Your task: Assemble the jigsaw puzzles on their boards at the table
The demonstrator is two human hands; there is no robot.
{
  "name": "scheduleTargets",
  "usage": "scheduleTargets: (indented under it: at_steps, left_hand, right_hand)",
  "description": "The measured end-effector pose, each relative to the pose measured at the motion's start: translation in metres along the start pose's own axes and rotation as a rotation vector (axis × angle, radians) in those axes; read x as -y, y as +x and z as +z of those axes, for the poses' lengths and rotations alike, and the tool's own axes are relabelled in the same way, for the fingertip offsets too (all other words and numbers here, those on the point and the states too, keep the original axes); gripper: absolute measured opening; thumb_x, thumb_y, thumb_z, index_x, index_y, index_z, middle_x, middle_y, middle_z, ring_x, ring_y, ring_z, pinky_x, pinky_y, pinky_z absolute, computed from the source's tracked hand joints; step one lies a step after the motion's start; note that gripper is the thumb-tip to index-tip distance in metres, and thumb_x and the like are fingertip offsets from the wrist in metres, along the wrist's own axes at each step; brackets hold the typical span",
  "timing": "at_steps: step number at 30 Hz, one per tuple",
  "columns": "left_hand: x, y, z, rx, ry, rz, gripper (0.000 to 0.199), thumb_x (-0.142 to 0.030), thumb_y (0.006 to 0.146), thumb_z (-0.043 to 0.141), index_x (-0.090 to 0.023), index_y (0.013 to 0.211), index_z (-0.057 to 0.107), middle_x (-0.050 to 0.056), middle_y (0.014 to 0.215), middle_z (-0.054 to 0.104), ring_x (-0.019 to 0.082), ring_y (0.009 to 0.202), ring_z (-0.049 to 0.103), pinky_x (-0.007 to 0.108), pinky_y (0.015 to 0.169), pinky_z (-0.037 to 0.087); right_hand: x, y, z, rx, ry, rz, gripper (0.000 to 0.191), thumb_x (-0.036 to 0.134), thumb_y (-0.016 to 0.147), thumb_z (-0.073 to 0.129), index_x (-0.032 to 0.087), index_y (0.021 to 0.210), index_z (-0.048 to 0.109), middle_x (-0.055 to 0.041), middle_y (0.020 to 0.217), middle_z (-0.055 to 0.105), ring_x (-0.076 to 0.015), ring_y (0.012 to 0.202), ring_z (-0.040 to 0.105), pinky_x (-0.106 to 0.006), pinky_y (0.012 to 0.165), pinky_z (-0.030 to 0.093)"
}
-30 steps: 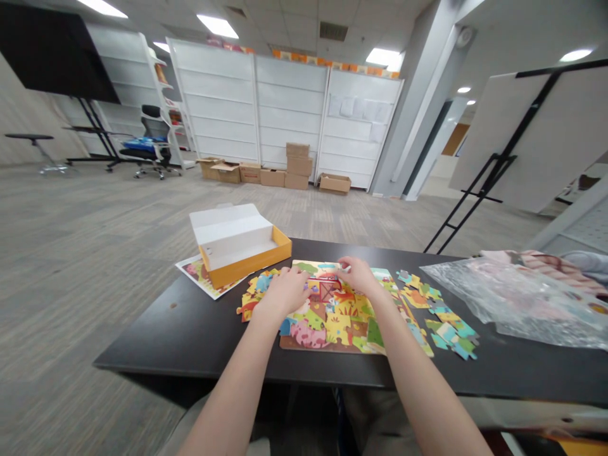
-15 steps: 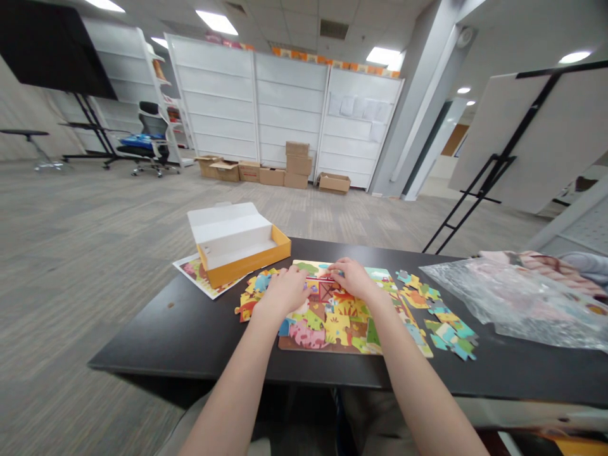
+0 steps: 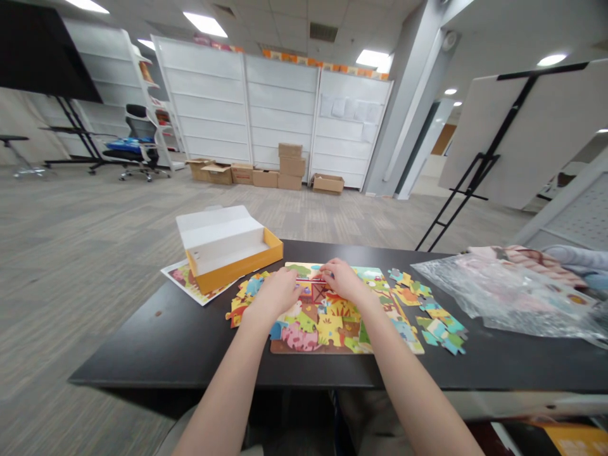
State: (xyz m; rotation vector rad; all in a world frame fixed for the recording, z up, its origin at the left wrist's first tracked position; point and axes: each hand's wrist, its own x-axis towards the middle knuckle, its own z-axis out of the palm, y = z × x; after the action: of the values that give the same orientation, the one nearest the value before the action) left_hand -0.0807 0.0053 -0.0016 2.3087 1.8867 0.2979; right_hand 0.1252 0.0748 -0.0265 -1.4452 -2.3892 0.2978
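Puzzle (image 3: 338, 313) on the table (image 3: 156, 348) is partly covered by left hand (image 3: 279, 291) and right hand (image 3: 346, 280), both curled; any grip cannot be told. Fitted pieces (image 3: 329, 329) could be dislodged by uneven pressing.

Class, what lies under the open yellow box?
A printed, white-bordered sheet sticks out beneath the yellow box. The part the box covers, and anything else under there, cannot be seen.
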Motion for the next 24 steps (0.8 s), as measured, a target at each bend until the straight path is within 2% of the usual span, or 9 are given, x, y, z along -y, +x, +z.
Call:
scheduleTargets:
  at_steps: [6, 11, 15, 17, 19, 22, 24]
  left_hand:
    - [0.004, 0.006, 0.006, -0.018, 0.027, -0.039, 0.03, -0.032, 0.094, 0.05, -0.015, 0.111, 0.067, 0.016, 0.111, 0.071, 0.028, 0.106, 0.068, 0.035, 0.092, 0.05]
    - [0.009, 0.011, 0.008, -0.009, 0.023, -0.053, 0.026, -0.03, 0.093, 0.051, -0.015, 0.108, 0.068, 0.015, 0.113, 0.07, 0.028, 0.107, 0.068, 0.034, 0.093, 0.05]
    - [0.013, 0.011, 0.006, -0.018, -0.002, -0.071, 0.028, -0.031, 0.094, 0.051, -0.017, 0.113, 0.067, 0.014, 0.118, 0.069, 0.027, 0.111, 0.067, 0.033, 0.096, 0.049]
    - [0.013, 0.009, 0.004, -0.013, -0.004, -0.069, 0.028, -0.031, 0.094, 0.052, -0.017, 0.113, 0.067, 0.014, 0.118, 0.069, 0.026, 0.112, 0.067, 0.033, 0.097, 0.049]
    - [0.012, 0.006, 0.001, -0.009, 0.002, -0.063, 0.029, -0.031, 0.094, 0.054, -0.016, 0.115, 0.066, 0.015, 0.12, 0.068, 0.027, 0.114, 0.066, 0.034, 0.098, 0.049]
    - [0.01, 0.002, -0.002, -0.013, 0.01, -0.057, 0.035, -0.029, 0.092, 0.057, -0.013, 0.122, 0.064, 0.018, 0.126, 0.065, 0.03, 0.117, 0.064, 0.036, 0.1, 0.048]
    - [0.009, 0.0, -0.004, -0.023, 0.015, -0.042, 0.036, -0.028, 0.092, 0.057, -0.012, 0.123, 0.064, 0.018, 0.127, 0.064, 0.03, 0.116, 0.064, 0.037, 0.1, 0.048]
  right_hand:
    - [0.003, -0.001, -0.001, 0.009, -0.013, 0.002, 0.027, 0.021, 0.096, 0.056, 0.018, 0.116, 0.074, -0.0126, 0.12, 0.066, -0.0221, 0.109, 0.063, -0.032, 0.098, 0.045]
    - [0.006, -0.003, -0.004, 0.019, -0.037, 0.003, 0.03, 0.026, 0.094, 0.061, 0.02, 0.121, 0.072, -0.0126, 0.125, 0.066, -0.0255, 0.111, 0.062, -0.037, 0.1, 0.045]
    - [0.002, -0.01, -0.027, -0.147, 0.033, 0.052, 0.037, 0.031, 0.091, 0.065, 0.02, 0.126, 0.068, -0.0129, 0.131, 0.064, -0.0282, 0.119, 0.059, -0.042, 0.103, 0.044]
    - [-0.007, -0.02, -0.049, -0.252, 0.078, 0.096, 0.036, 0.031, 0.091, 0.064, 0.019, 0.125, 0.068, -0.0131, 0.129, 0.066, -0.0267, 0.119, 0.06, -0.04, 0.105, 0.044]
    - [-0.023, -0.037, -0.072, -0.305, 0.065, 0.153, 0.034, 0.031, 0.09, 0.064, 0.019, 0.121, 0.07, -0.0131, 0.126, 0.068, -0.0267, 0.116, 0.063, -0.04, 0.104, 0.045]
    - [-0.058, -0.066, -0.098, -0.255, 0.013, 0.331, 0.035, 0.034, 0.089, 0.063, 0.018, 0.119, 0.072, -0.0131, 0.118, 0.072, -0.026, 0.104, 0.068, -0.036, 0.092, 0.05]
    - [-0.081, -0.081, -0.103, -0.212, -0.039, 0.478, 0.036, 0.035, 0.089, 0.062, 0.015, 0.116, 0.073, -0.0148, 0.114, 0.074, -0.0268, 0.099, 0.07, -0.035, 0.086, 0.051]
